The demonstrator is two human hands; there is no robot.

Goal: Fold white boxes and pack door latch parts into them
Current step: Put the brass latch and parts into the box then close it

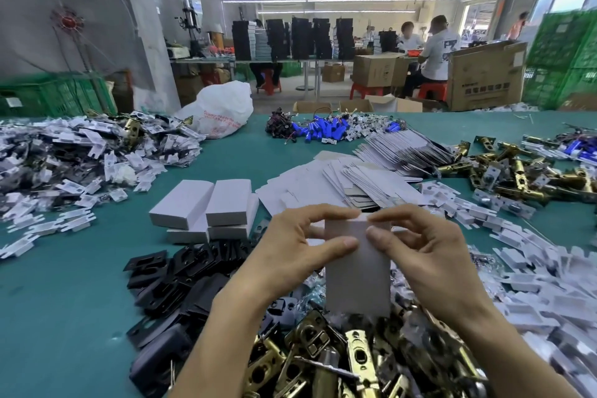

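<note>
A white box [357,281] stands upright in the air in front of me, above a heap of brass door latches [339,362]. My left hand [290,245] grips its top left edge, thumb on the front face and fingers over the top. My right hand [423,245] pinches the top right edge the same way. Several folded white boxes [206,207] lie stacked on the green table [64,284] to the left. Flat box blanks [365,181] fan out behind the held box.
Black strike plates [174,284] lie piled at lower left. White plastic-bagged parts [80,155] heap at far left and at right [533,284]. More brass latches [523,174] sit at right, blue batteries [323,131] and a white bag [223,110] at the back. People work at distant tables.
</note>
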